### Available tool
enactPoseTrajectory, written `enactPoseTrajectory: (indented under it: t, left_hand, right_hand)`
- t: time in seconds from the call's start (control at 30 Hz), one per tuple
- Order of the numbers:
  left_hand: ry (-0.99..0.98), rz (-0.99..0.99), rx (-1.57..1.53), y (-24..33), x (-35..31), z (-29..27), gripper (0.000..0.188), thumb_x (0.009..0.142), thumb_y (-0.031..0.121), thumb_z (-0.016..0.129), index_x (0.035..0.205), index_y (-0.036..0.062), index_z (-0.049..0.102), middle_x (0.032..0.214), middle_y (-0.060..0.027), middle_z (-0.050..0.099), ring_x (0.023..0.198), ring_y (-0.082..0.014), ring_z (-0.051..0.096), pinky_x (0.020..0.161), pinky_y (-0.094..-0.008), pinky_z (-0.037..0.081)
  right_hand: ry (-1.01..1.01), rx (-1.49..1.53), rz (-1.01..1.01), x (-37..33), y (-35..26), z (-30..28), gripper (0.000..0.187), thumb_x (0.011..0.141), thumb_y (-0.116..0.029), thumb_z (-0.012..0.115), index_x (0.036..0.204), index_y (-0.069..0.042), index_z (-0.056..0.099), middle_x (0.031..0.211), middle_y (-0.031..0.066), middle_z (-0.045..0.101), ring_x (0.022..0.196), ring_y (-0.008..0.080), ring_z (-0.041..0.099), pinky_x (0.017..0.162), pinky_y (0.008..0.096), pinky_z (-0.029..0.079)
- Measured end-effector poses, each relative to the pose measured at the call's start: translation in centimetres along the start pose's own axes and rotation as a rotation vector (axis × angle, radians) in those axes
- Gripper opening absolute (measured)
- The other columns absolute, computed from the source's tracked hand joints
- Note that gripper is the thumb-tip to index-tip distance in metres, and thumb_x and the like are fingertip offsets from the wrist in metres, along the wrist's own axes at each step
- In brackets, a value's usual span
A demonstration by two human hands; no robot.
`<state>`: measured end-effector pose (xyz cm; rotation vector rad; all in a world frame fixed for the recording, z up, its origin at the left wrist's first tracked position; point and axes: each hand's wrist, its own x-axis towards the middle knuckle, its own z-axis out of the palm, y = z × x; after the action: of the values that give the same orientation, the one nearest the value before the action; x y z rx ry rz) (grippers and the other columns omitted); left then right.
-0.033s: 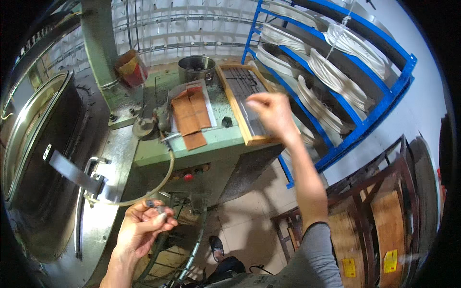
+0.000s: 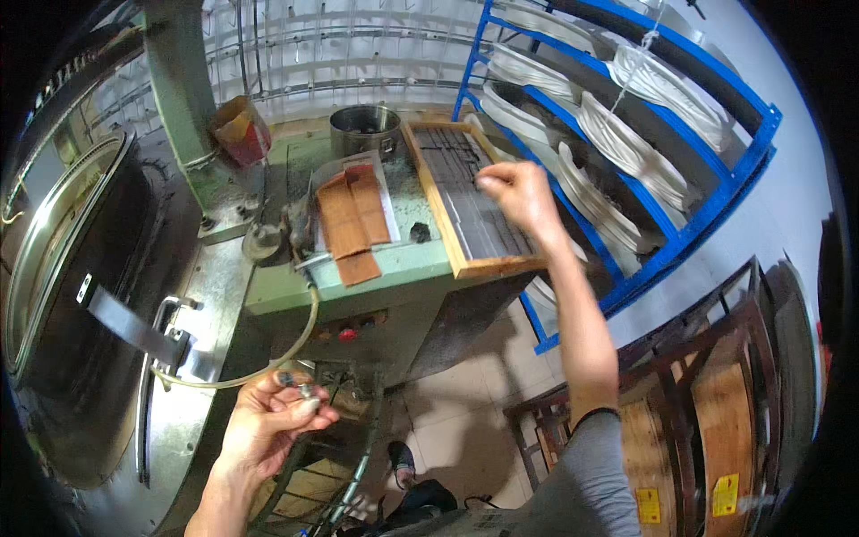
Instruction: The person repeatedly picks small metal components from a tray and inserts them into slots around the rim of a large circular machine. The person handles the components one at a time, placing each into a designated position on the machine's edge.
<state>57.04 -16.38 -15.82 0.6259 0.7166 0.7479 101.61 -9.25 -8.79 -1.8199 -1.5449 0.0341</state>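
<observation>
My left hand [image 2: 264, 425] is closed in the lower left, with thumb and fingers pinching a small shiny metal piece [image 2: 305, 391]; its exact kind is too small to make out. Farther up, my right hand [image 2: 526, 204] hovers over a shallow wooden-framed tray [image 2: 436, 210]. Its thumb and fingertips are pressed together, and whatever lies between them is hidden. Dark thin strips [image 2: 456, 152] lie in rows inside the tray. Left of the tray, a small black lump [image 2: 420, 233] rests on the green machine top [image 2: 407, 267].
Brown cardboard pieces [image 2: 353, 210] lie beside a metal pot [image 2: 365, 131]. A red container [image 2: 240, 132] stands by the green post. A hose [image 2: 313, 327] loops down in front. At right are a blue rack [image 2: 626, 286] with white bundles and a dark metal frame [image 2: 676, 394] holding wooden boards.
My right hand has shifted slightly to the right above the tray, its fingers still pinched. My left hand stays nearly in place with the small metal piece.
</observation>
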Motion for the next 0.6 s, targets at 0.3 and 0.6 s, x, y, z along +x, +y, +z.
enactPoseTrajectory:
  t: [0.3, 0.6]
  left_hand:
    - [-0.104, -0.068, 0.145, -1.5, 7.9, 8.4, 0.02, 0.093, -0.01, 0.072, 0.112, -0.0063, 0.068, 0.102, -0.0245, 0.076, 0.097, -0.038, 0.078, 0.084, -0.0424, 0.069]
    - [-0.173, -0.029, 0.238, -1.6, 11.8, 12.1, 0.022, 0.09, -0.009, 0.074, 0.111, -0.0025, 0.071, 0.1, -0.0197, 0.077, 0.092, -0.0344, 0.079, 0.079, -0.0414, 0.069]
  right_hand:
    - [-0.303, -0.203, -0.153, 15.8, 17.1, 3.2, 0.03, 0.089, -0.018, 0.078, 0.118, -0.009, 0.079, 0.112, 0.0177, 0.078, 0.104, 0.0355, 0.073, 0.093, 0.0437, 0.056]
    - [-0.465, -0.365, -0.301, 18.9, 16.8, 4.2, 0.029, 0.089, -0.014, 0.079, 0.115, -0.002, 0.078, 0.112, 0.0181, 0.077, 0.11, 0.0332, 0.071, 0.095, 0.0433, 0.054]
